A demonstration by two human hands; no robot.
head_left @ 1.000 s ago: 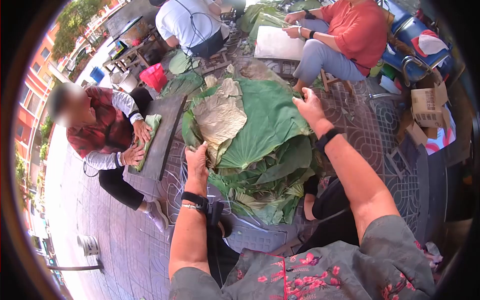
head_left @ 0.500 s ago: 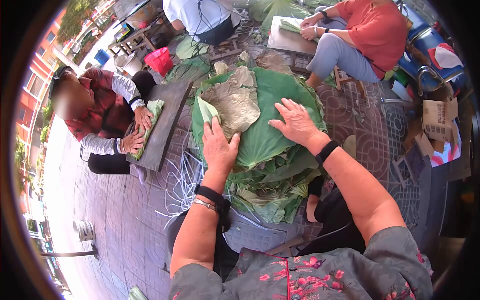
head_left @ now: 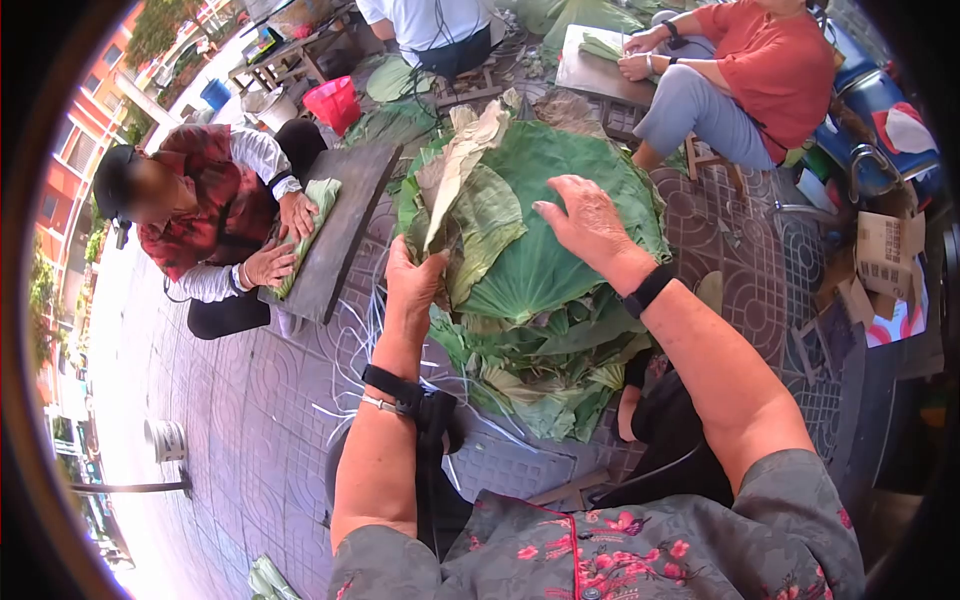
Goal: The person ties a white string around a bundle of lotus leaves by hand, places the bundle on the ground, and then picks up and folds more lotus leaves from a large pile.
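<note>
The left hand (head_left: 410, 282), the nearer of the two on my remote feed, grasps the near left edge of a dry brown leaf (head_left: 462, 172) between thumb and fingers, above a stack of leaves (head_left: 540, 388) on paved ground (head_left: 262, 420). I judge the angle to be what counts: the dry leaf lies forward and slightly right of those fingers, its raised strip slanting away from me toward the far rim of the green leaf (head_left: 512, 282) beneath. The right hand (head_left: 597, 236) is over that green leaf, to the dry leaf's right, fingers parted and holding nothing; whether they touch the surface, I cannot tell. At left, a co-worker (head_left: 215, 195) rests both hands on a folded leaf bundle (head_left: 317, 205) across a dark board (head_left: 362, 205).
</note>
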